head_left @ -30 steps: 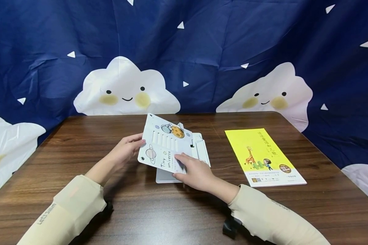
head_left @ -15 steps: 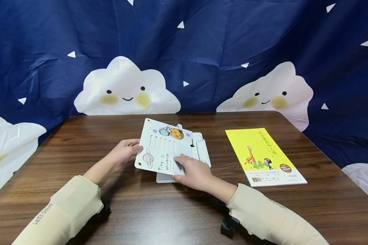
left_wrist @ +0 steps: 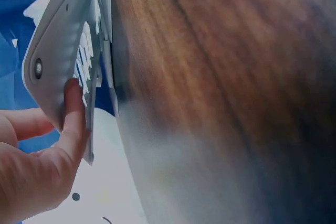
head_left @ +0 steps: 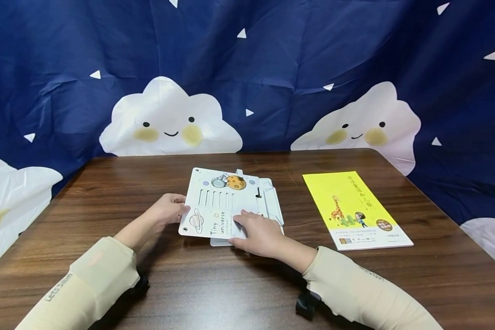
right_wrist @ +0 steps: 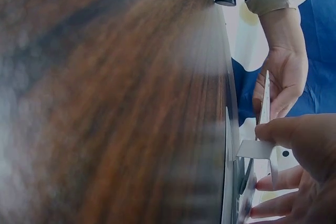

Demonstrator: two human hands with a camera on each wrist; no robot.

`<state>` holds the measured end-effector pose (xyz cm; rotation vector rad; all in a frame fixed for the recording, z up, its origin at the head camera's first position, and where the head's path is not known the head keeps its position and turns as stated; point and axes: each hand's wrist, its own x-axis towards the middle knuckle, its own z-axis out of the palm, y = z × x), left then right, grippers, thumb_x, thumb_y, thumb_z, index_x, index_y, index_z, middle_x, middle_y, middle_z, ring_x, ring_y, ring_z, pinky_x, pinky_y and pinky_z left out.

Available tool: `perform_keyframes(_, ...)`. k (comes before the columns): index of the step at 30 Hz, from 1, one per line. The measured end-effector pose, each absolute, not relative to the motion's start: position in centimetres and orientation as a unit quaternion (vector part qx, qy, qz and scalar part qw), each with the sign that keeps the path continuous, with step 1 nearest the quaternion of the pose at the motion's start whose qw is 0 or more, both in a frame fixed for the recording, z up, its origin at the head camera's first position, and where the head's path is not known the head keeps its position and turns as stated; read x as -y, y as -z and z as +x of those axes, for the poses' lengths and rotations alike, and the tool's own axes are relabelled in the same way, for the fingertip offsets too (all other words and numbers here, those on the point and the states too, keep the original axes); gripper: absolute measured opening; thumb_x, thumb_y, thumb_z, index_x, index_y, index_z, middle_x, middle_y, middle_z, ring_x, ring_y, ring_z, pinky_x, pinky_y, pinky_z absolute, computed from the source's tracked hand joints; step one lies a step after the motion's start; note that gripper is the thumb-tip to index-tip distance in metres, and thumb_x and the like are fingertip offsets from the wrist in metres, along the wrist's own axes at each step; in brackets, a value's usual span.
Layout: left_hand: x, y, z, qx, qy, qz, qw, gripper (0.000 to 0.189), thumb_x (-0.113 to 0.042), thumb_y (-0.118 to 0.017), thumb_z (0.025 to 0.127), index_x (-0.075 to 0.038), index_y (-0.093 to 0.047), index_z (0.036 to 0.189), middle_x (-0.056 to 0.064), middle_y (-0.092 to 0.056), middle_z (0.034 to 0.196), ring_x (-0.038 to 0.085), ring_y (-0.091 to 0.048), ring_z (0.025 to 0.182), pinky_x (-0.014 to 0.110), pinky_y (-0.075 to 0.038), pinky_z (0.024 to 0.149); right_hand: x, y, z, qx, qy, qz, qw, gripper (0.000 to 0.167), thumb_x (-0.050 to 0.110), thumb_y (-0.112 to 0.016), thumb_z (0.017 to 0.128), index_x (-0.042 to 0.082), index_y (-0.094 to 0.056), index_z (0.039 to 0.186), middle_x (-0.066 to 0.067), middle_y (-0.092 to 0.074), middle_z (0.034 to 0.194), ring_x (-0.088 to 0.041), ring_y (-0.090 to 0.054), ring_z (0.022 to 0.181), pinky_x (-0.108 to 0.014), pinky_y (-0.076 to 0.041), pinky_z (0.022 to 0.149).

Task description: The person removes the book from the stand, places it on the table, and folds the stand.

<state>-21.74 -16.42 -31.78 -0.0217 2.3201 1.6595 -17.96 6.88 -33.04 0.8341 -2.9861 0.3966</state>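
Note:
A white folding book stand (head_left: 214, 201), printed with an astronaut, planets and "Tiny universe", lies in the middle of the head view. Its printed panel tilts low over a flat base plate (head_left: 220, 242). My left hand (head_left: 169, 211) pinches the panel's left edge; in the left wrist view a finger (left_wrist: 76, 103) lies along the panel's underside near the slots. My right hand (head_left: 260, 233) holds the near right part, fingers on the printed face and thumb at the near edge. A small white bracket (right_wrist: 254, 149) sits beside that thumb in the right wrist view.
A yellow book (head_left: 354, 211) with a giraffe on its cover lies to the right on the brown wooden table (head_left: 214, 288). Behind the table hangs a dark blue cloth (head_left: 272, 59) with smiling clouds. Black wrist straps show under both sleeves.
The stand's printed panel has come down closer to its base, its left edge dropping and shifting slightly left. My left hand has lowered with it; my right hand has moved slightly down and left.

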Motion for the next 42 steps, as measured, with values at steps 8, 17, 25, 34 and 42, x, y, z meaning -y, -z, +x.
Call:
perform_keyframes(8, 16.9, 32.5, -21.7, -0.811, -0.562, 0.007, 0.161, 0.033, 0.009, -0.041, 0.082, 0.021, -0.036, 0.112, 0.019, -0.055, 0.087, 0.018, -0.056, 0.073, 0.036, -0.047, 0.07, -6.8, 33.0, -17.9, 0.955, -0.123, 0.269, 0.004, 0.052, 0.046, -0.056, 0.077, 0.011, -0.054, 0.116, -0.009, -0.049, 0.12, -0.022, -0.045, 0.109, -0.048, -0.041, 0.075)
perform_keyframes(17, 16.8, 33.0, -21.6, -0.821, -0.54, 0.008, 0.183, 0.035, 0.012, -0.043, 0.078, 0.02, -0.037, 0.112, 0.014, -0.052, 0.082, 0.016, -0.053, 0.07, 0.036, -0.048, 0.069, -6.9, 32.9, -17.8, 0.952, -0.125, 0.279, -0.006, 0.05, 0.044, -0.055, 0.078, 0.01, -0.054, 0.115, -0.004, -0.054, 0.111, -0.017, -0.05, 0.099, -0.041, -0.044, 0.068)
perform_keyframes(25, 16.6, 33.3, -21.4, -0.828, -0.528, 0.008, 0.189, 0.038, 0.015, -0.042, 0.075, 0.021, -0.035, 0.112, 0.016, -0.052, 0.081, 0.019, -0.054, 0.071, 0.038, -0.047, 0.069, -7.2, 32.9, -17.7, 0.945, -0.143, 0.295, -0.011, 0.049, 0.041, -0.056, 0.079, 0.007, -0.054, 0.114, -0.004, -0.056, 0.107, -0.016, -0.052, 0.095, -0.036, -0.044, 0.069)
perform_keyframes(34, 16.6, 33.4, -21.2, -0.842, -0.507, 0.012, 0.186, 0.034, 0.013, -0.044, 0.076, 0.02, -0.039, 0.108, 0.015, -0.055, 0.08, 0.019, -0.055, 0.068, 0.037, -0.048, 0.066, -8.8, 32.1, -18.1, 0.93, -0.196, 0.311, 0.015, 0.054, 0.036, -0.053, 0.083, -0.002, -0.047, 0.12, -0.015, -0.046, 0.122, -0.023, -0.041, 0.113, -0.035, -0.032, 0.092)
perform_keyframes(42, 16.9, 32.8, -21.0, -0.866, -0.471, 0.035, 0.164, 0.036, 0.01, -0.045, 0.076, 0.024, -0.037, 0.108, 0.016, -0.057, 0.076, 0.019, -0.055, 0.067, 0.037, -0.049, 0.065, -11.7, 32.1, -19.0, 0.939, -0.178, 0.292, 0.045, 0.055, 0.032, -0.052, 0.085, -0.005, -0.042, 0.123, -0.018, -0.039, 0.128, -0.026, -0.033, 0.119, -0.039, -0.027, 0.095)
